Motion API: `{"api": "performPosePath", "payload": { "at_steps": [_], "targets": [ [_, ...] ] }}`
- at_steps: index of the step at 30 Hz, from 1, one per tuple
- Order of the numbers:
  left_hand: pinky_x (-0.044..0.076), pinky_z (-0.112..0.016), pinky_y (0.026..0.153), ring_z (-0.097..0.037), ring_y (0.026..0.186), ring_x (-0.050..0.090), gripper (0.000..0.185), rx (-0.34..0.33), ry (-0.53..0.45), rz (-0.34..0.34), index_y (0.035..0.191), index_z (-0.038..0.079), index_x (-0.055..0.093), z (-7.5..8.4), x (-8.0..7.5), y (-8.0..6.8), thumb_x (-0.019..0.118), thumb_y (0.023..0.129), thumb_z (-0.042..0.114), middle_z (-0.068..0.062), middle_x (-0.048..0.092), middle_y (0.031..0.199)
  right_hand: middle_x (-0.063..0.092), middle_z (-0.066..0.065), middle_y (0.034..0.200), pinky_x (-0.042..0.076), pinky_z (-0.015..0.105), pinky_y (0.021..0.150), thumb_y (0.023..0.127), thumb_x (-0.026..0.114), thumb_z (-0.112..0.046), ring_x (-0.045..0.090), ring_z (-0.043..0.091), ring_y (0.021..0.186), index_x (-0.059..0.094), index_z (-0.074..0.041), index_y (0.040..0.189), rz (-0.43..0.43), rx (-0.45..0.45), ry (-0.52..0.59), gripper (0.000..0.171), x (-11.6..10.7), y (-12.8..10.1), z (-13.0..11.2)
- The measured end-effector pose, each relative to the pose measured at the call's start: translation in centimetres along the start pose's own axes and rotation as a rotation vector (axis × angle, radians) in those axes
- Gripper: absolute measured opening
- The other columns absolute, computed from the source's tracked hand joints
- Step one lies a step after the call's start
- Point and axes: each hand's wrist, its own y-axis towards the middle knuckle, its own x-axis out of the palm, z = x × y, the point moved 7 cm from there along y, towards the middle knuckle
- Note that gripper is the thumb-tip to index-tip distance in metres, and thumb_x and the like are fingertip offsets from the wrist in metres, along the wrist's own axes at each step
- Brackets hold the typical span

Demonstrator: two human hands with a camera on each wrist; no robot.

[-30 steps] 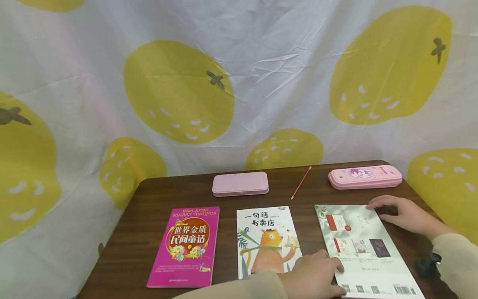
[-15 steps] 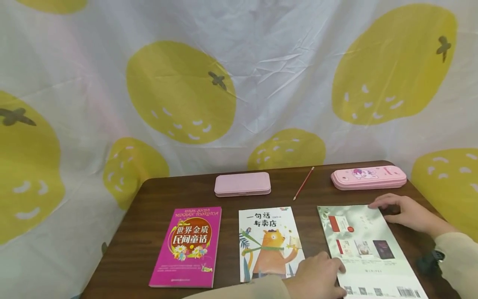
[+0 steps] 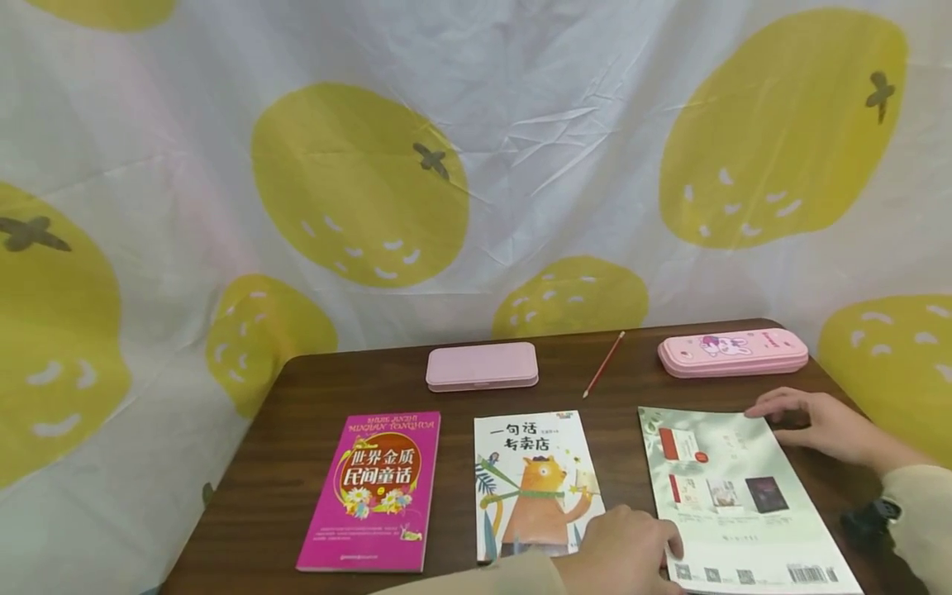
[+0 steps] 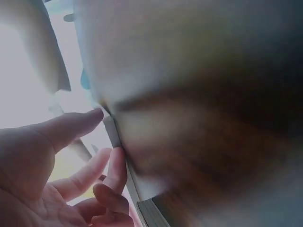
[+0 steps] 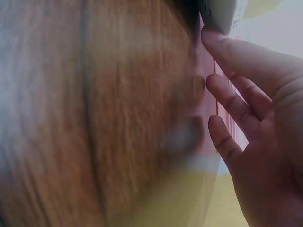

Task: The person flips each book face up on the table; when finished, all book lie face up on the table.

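Note:
A pale green and white book (image 3: 732,496) lies back cover up at the right of the dark wooden table. My left hand (image 3: 625,549) is at its lower left edge, thumb against the side, and overlaps the corner of a white book (image 3: 535,487) with an orange cartoon animal. In the left wrist view, loosely bent fingers (image 4: 118,175) rest along a book edge. My right hand (image 3: 825,426) touches the green book's top right corner with extended fingers. The right wrist view shows that thumb beside the book's corner (image 5: 222,16). Neither hand curls round anything.
A magenta book (image 3: 372,496) lies on the left of the table (image 3: 256,463). Along the back are a plain pink case (image 3: 482,366), a red pencil (image 3: 604,364) and a pink pencil case with a rabbit picture (image 3: 732,353). A lemon-print curtain (image 3: 521,165) hangs behind.
The green book has shifted slightly to the right, and my right hand has moved right with it. My left hand stays by its lower left edge. The other things have stayed put.

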Motion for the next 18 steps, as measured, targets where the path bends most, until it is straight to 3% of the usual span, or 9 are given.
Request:
{"api": "performPosePath", "payload": {
  "at_steps": [8,12,18],
  "targets": [
    [0.036,-0.02,0.061,-0.001,0.079,0.052,0.04,-0.044,0.11,0.076,0.099,0.04,0.07,-0.1,-0.4,-0.4,0.092,0.068,0.052,0.021,0.065,0.087,0.071,-0.01,0.107,0.043,0.005,0.082,0.079,0.084,0.0,0.06,-0.01,0.098,0.079,-0.012,0.11,-0.02,-0.012,0.091,0.033,0.0,0.1,-0.2],
    [0.035,-0.017,0.059,0.0,0.077,0.052,0.034,-0.027,0.106,0.116,0.097,0.037,0.071,-0.4,-0.8,-0.7,0.09,0.071,0.048,0.02,0.065,0.085,0.074,-0.01,0.105,0.04,0.004,0.082,0.081,0.082,0.001,0.06,-0.01,0.098,0.078,-0.011,0.11,-0.033,-0.02,0.118,0.031,-0.1,0.0,-0.2],
    [0.034,-0.015,0.056,0.002,0.074,0.052,0.018,-0.033,0.092,0.168,0.093,0.037,0.075,-0.8,-1.7,-1.5,0.081,0.078,0.043,0.023,0.064,0.08,0.073,-0.012,0.107,0.045,0.008,0.076,0.085,0.08,-0.002,0.062,-0.008,0.093,0.077,-0.01,0.111,-0.05,0.037,0.159,0.028,-0.3,0.0,0.0]
  ]
}}
